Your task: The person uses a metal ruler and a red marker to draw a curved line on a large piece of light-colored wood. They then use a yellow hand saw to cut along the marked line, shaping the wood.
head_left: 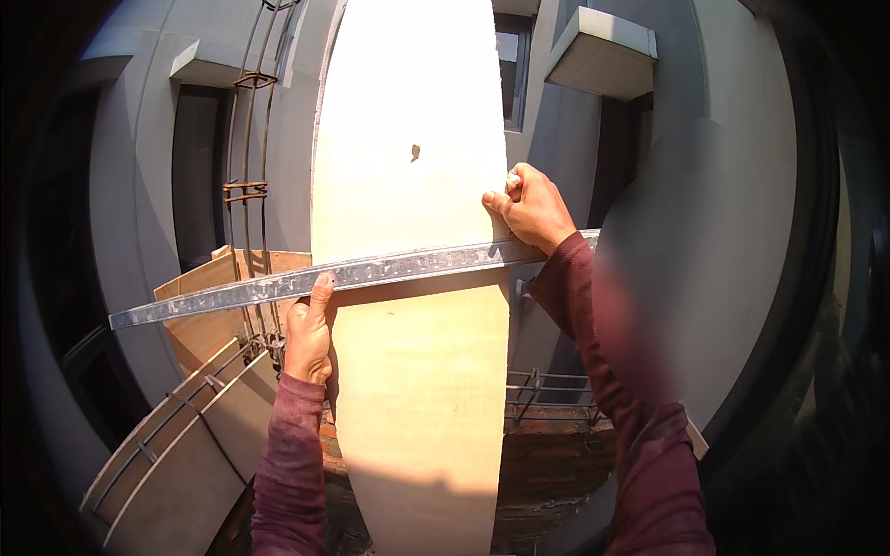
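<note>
1. Clasping long silver-grey metal bar [408, 269] under the thumb of left hand [307, 338].
2. Holding it crosswise over tall pale plywood board [417, 380], sloping upward rightward.
3. Curling right hand [538, 211] closed at board's right edge, just above bar; cannot tell if pinching anything.

The view looks from the person's head, through the left of two fisheye cameras worn side by side, facing forward and downward at the pale board [413, 371]. It sits within arm's reach of the board, with the left hand [309, 334] and right hand [536, 208] at the board's edges, and takes in grey walls [742, 204] beyond both sides of it.
</note>
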{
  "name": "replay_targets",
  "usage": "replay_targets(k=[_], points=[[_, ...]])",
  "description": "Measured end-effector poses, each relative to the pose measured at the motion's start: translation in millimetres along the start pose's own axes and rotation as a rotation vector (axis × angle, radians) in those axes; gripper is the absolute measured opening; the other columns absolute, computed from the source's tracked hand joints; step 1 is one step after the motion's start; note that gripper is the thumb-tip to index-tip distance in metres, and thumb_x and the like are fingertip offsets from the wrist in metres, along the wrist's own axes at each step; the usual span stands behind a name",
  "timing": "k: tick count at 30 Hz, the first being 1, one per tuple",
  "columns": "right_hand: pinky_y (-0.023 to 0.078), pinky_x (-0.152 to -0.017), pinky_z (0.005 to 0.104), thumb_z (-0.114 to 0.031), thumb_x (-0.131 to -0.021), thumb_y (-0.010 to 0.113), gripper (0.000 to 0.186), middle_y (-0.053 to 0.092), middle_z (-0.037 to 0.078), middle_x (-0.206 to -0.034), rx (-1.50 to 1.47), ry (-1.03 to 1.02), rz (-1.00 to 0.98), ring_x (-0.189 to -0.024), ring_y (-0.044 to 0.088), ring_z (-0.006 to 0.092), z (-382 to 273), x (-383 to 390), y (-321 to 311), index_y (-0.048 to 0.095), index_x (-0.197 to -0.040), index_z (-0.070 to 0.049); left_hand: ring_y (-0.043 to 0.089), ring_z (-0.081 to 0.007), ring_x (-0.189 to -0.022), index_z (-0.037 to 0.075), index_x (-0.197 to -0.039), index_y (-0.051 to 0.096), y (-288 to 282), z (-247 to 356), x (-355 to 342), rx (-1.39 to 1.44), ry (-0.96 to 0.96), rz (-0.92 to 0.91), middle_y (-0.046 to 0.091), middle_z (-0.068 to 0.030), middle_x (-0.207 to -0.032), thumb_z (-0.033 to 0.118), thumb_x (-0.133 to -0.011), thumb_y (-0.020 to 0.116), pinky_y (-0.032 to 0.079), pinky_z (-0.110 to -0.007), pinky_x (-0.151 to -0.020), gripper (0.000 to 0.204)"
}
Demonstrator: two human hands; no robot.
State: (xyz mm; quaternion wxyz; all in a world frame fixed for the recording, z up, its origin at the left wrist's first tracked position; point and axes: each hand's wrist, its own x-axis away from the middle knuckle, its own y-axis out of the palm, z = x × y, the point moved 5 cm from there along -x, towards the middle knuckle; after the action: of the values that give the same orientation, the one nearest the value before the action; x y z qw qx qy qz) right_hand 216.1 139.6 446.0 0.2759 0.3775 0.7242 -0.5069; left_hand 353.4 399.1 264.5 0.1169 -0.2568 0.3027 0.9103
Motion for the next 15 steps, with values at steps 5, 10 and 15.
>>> replay_targets(k=[5,10,15], points=[[0.050,-0.068,0.0360,-0.033,-0.081,0.078,0.037,0.064,0.010,-0.082,-0.027,0.011,0.061,-0.073,0.063,0.0206,9.2,-75.8,-36.6,0.053,-0.080,-0.005,0.035,-0.0040,-0.044,0.007,-0.077,0.056,35.7,18.8,-67.9,-0.212,-0.059,-0.034,0.041,0.0056,-0.058,0.060,-0.083,0.073,0.034,-0.022,-0.039,0.056],[0.048,-0.072,0.0351,-0.039,-0.083,0.076,0.046,0.068,0.012,-0.085,0.041,0.001,-0.005,-0.077,0.064,0.0211,31.8,-160.6,-51.1,0.070,-0.093,0.006,0.061,-0.0069,-0.071,-0.006,-0.122,0.059,79.4,50.8,-105.4,-0.383,-0.149,-0.066,0.066,-0.0139,-0.090,0.063,-0.086,0.067,0.049,-0.019,-0.058,0.078],[0.044,-0.061,0.0317,-0.036,-0.089,0.075,0.034,0.064,0.007,-0.074,-0.007,0.031,0.024,-0.061,0.057,0.0143,-13.1,-128.4,-36.0,0.072,-0.083,-0.003,0.064,-0.0145,-0.102,-0.001,-0.135,0.053,59.2,64.7,-105.8,-0.450,-0.118,-0.065,0.064,-0.0196,-0.118,0.060,-0.088,0.066,0.052,-0.025,-0.083,0.079]])
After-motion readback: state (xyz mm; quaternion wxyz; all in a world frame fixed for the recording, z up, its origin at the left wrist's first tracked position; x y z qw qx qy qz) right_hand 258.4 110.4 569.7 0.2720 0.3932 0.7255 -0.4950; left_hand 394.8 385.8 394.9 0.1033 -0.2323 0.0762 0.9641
